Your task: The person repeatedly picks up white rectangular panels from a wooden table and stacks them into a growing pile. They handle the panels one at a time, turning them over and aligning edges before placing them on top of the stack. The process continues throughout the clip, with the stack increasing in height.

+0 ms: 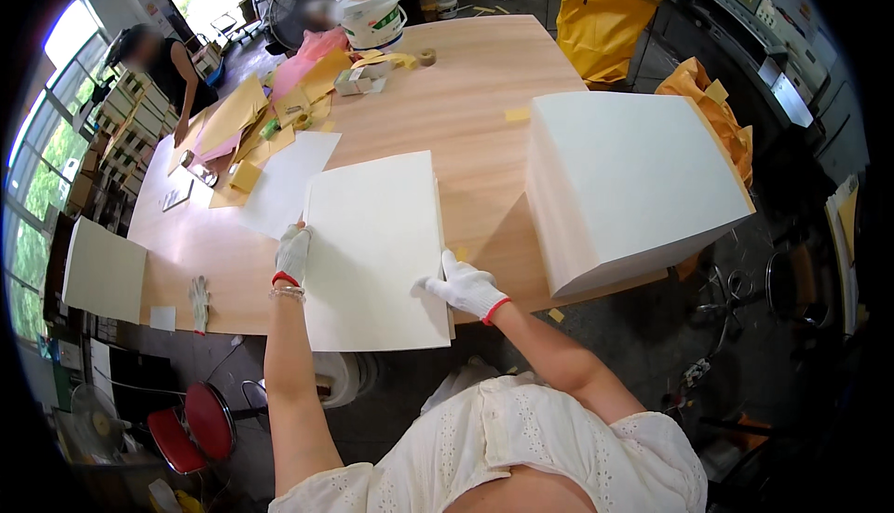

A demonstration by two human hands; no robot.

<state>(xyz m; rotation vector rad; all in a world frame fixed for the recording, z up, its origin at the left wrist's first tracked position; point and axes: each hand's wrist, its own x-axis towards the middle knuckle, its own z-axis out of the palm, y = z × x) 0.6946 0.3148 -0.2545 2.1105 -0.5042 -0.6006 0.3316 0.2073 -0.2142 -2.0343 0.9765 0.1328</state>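
Note:
A stack of large white paper sheets [372, 243] lies in front of me at the near edge of the wooden table [494, 57]. Both my hands wear white gloves with red cuffs. At the stack's left edge my left hand [292, 252] is closed on the side of the sheets, bare fingertips showing. My right hand [463, 287] is at the right edge, thumb and fingers apart, one finger reaching over the top sheet. Some sheets underneath stick out past that edge. To the right stands a much taller block of stacked white paper [643, 178].
Yellow and pink paper scraps [237, 122], a tape roll [426, 57] and a white bucket [371, 18] occupy the far left. A spare glove [199, 303] lies near the left edge. One person [172, 71] stands beyond. Behind the block is a yellow bag [605, 15]; red stools [207, 420] stand below.

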